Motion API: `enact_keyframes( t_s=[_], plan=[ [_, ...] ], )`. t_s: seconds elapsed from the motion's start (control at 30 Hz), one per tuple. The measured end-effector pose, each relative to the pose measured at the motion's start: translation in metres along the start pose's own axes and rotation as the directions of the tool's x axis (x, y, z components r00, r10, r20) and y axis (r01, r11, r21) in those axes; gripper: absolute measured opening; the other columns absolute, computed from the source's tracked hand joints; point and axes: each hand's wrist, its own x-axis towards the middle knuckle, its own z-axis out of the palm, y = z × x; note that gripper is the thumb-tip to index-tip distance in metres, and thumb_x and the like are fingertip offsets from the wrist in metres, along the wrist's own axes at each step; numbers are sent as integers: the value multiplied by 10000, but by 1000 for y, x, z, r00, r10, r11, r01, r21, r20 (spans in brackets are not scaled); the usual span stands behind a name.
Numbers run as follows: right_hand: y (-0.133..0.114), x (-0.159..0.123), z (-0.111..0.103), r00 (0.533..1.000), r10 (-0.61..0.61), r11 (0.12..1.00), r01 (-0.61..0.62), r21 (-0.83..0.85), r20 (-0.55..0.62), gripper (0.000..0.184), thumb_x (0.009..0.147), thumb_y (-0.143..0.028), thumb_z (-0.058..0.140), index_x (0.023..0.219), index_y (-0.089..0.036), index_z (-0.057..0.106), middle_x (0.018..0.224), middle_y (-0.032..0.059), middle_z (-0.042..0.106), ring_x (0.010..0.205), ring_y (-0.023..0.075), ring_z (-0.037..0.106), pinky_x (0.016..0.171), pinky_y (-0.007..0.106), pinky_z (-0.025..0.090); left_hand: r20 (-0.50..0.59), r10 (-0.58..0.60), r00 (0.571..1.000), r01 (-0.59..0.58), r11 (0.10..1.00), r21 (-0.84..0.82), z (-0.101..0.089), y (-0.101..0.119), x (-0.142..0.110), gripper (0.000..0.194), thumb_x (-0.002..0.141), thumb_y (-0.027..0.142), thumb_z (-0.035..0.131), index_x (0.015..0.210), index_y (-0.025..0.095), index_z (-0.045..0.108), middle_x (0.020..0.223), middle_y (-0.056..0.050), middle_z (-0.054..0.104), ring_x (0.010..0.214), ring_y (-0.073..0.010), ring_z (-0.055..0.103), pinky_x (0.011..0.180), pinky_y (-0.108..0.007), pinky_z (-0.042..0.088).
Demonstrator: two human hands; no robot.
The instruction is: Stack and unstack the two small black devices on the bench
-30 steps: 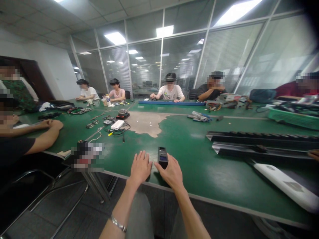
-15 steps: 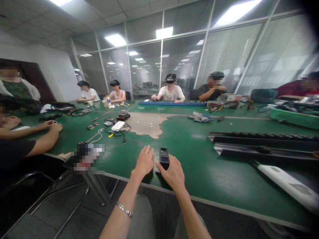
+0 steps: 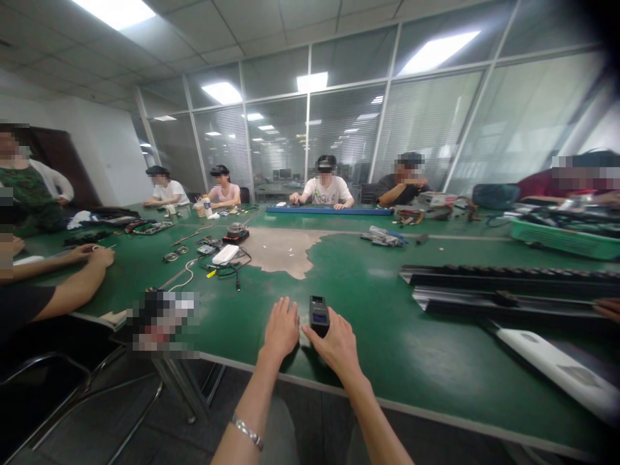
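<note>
A small black handheld device (image 3: 318, 312) with a little screen and buttons stands at the near part of the green table. My right hand (image 3: 336, 342) is around its near end, thumb on the left side and fingers on the right. Just left of it, my left hand (image 3: 281, 328) rests palm down on the tabletop with its fingers stretched out, holding nothing. A narrow gap separates the left hand from the device. A silver bracelet (image 3: 248, 433) circles my left wrist.
On the green table (image 3: 378, 316) lie black metal rails (image 3: 504, 305) and a long white tool (image 3: 557, 368) to the right. A white box with cables (image 3: 225, 254) is ahead left. A green basket (image 3: 566, 242) stands far right. Several people sit around; a co-worker's hands (image 3: 99, 258) are at left.
The view has tilted slightly, so the table and my hands sit a little lower in the picture. My hands and the device keep about the same places relative to each other.
</note>
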Motion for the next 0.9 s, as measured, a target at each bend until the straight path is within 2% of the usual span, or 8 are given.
enact_keyframes(
  t_s=[0.17, 0.4, 0.57, 0.67, 0.9],
  plan=[
    [1, 1, -3, 999, -42, 996, 43, 79, -21, 689, 756, -616, 617, 1249, -139, 554, 1200, 164, 641, 1131, 305, 588, 947, 423, 453, -9, 9, 1000, -9, 1000, 1, -1, 2, 0, 496, 1010, 395, 272, 1377, 137, 482, 1500, -142, 421, 1426, -266, 317, 1171, -466, 268],
    [5, -4, 2, 995, -83, 996, 84, 36, -50, 779, 779, -643, 594, 1299, -71, 502, 1226, 220, 617, 1163, 342, 563, 951, 463, 452, 11, -4, 1000, 4, 1000, 6, -2, 2, 1, 500, 1005, 404, 283, 1390, 146, 471, 1509, -132, 410, 1431, -263, 305, 1174, -466, 262],
    [8, -2, 3, 989, -134, 989, 137, 54, -58, 625, 807, -611, 585, 1215, -138, 556, 1161, 174, 647, 1106, 325, 584, 925, 461, 459, 3, -9, 1000, 9, 1000, 19, -4, 5, 1, 501, 994, 431, 324, 1374, 147, 484, 1506, -141, 412, 1427, -267, 310, 1176, -455, 263],
    [8, -2, 2, 987, -143, 987, 148, 65, -70, 570, 819, -595, 580, 1179, -153, 573, 1135, 162, 652, 1093, 324, 584, 929, 470, 452, -6, -8, 1000, 8, 1000, 23, -7, 7, 1, 490, 1001, 423, 301, 1358, 151, 497, 1491, -138, 433, 1419, -260, 327, 1173, -451, 268],
    [5, -3, -1, 989, -116, 990, 123, 64, -96, 648, 806, -638, 576, 1209, -131, 554, 1157, 177, 644, 1113, 318, 578, 954, 468, 445, 6, -7, 1000, 7, 1000, 18, -12, 11, 1, 504, 1016, 349, 205, 1374, 144, 496, 1490, -124, 441, 1411, -243, 344, 1171, -444, 273]
  ],
)
